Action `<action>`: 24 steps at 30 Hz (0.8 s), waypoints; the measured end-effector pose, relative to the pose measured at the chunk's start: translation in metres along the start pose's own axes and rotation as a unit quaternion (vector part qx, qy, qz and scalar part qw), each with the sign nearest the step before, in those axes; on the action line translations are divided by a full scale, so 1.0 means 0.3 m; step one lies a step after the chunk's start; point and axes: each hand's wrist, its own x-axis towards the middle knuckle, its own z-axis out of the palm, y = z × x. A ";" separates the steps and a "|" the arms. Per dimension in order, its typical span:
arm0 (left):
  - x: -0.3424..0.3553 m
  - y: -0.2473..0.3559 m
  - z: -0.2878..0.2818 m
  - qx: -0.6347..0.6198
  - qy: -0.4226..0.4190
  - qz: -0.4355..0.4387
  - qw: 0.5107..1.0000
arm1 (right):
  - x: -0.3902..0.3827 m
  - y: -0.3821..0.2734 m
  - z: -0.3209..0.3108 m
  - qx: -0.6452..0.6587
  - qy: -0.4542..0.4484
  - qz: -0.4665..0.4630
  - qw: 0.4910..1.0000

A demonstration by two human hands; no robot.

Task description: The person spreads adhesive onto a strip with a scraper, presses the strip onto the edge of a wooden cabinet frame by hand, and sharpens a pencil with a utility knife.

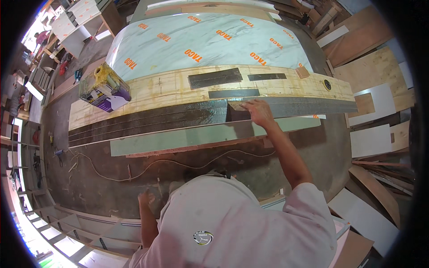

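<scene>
My right hand (259, 112) grips a thin, flat spreader piece (237, 111), its fingers closed over the top edge. The spreader's lower edge rests on the long dark strips (156, 119) along the near side of the work board. A wet, shiny coat shows on the strips just left of the spreader. My left hand (146, 196) hangs low beside my body, away from the board, with its fingers loosely apart and nothing visible in them. A square adhesive tin (106, 89), purple and white with yellow crust round its top, stands on the board's left part.
Short dark offcuts (215, 78), a small wooden block (302, 72) and a round tape roll (327, 84) lie on the stained board (170, 87). Beyond lies a marble-patterned sheet (205, 40). A cable (147, 172) crosses the floor. Panels (375, 105) lean at right.
</scene>
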 end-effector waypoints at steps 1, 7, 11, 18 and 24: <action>0.007 0.033 -0.002 -0.067 0.004 -0.011 0.998 | 0.018 0.002 -0.008 -0.010 -0.009 0.006 1.000; 0.028 0.125 0.096 0.008 0.058 -0.025 0.998 | 0.035 -0.040 0.022 -0.006 -0.017 0.011 1.000; 0.054 0.062 0.087 -0.019 -0.004 -0.053 0.998 | 0.015 -0.077 -0.022 0.042 -0.102 0.004 0.994; 0.126 -0.013 0.102 0.037 -0.024 -0.128 0.991 | -0.162 -0.123 -0.108 0.051 -0.078 -0.062 0.994; 0.077 0.036 0.178 0.049 -0.015 -0.061 0.997 | -0.169 0.085 -0.203 0.048 0.010 0.045 0.998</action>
